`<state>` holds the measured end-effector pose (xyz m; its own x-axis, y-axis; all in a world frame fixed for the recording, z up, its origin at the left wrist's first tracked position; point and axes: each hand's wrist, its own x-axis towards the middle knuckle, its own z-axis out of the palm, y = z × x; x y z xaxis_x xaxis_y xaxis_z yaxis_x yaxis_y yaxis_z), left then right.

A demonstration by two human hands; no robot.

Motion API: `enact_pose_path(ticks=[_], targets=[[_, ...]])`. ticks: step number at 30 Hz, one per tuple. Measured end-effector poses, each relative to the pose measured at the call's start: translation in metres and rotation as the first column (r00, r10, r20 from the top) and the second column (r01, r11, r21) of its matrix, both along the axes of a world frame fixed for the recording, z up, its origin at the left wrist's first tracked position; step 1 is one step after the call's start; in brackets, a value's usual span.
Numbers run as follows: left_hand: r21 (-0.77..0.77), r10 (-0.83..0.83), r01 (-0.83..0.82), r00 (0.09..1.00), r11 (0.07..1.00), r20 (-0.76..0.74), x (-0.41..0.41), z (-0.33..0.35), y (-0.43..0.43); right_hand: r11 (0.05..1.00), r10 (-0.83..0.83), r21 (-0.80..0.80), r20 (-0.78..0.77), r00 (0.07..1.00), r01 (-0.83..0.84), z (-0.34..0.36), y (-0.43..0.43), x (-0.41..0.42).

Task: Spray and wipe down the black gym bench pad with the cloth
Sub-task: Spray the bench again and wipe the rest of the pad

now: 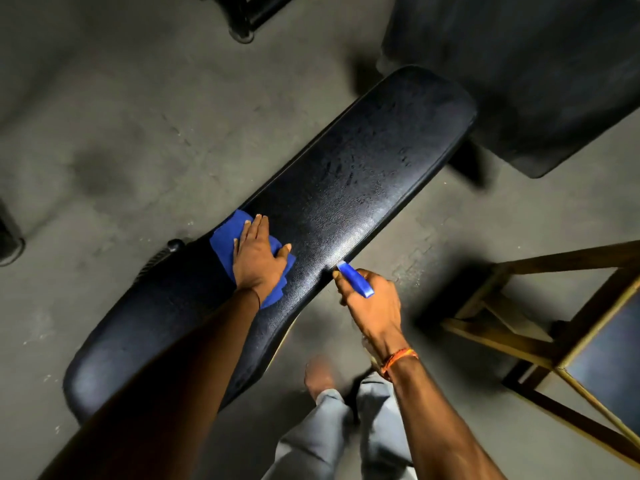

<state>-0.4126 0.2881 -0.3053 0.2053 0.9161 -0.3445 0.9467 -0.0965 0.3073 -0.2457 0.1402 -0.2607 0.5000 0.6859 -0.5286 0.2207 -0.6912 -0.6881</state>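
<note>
Pressing flat on the blue cloth (pixel 225 237), the left hand (pixel 258 258) lies with fingers straight, just toward 9 o'clock of centre, on the black bench pad (pixel 363 174). This surface runs from 7 o'clock to 1 o'clock, with droplets on its far half. The right hand (pixel 372 303) (thread band at the wrist) grips a blue spray bottle (pixel 355 280) at the pad's 5 o'clock edge. A wooden stool (pixel 498 342) stands at 4 o'clock.

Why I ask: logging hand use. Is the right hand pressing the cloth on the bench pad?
No, the left hand presses the blue cloth on the bench pad; the right hand grips the spray bottle.
</note>
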Motion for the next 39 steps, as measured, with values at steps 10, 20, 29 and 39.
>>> enact_pose_path(ticks=[10, 20, 29, 39], targets=[[-0.085, -0.041, 0.031, 0.993, 0.996, -0.109, 0.058, 0.007, 0.028, 0.953, -0.259, 0.158, -0.025, 0.965, 0.26, -0.011, 0.007, 0.056], [-0.231, -0.127, 0.043, 0.924, 0.972, -0.361, 0.109, 0.021, 0.047, 0.991, -0.121, 0.052, 0.018, 0.992, 0.12, -0.021, -0.003, 0.064], [-0.257, -0.14, 0.046, 0.922, 0.965, -0.362, 0.113, 0.02, 0.051, 0.935, -0.334, 0.13, 0.015, 0.943, 0.329, -0.003, 0.056, 0.104], [-0.269, -0.145, 0.041, 0.914, 0.962, -0.379, 0.117, 0.024, 0.054, 0.907, -0.42, 0.046, 0.185, 0.888, 0.419, 0.005, 0.062, 0.149]])
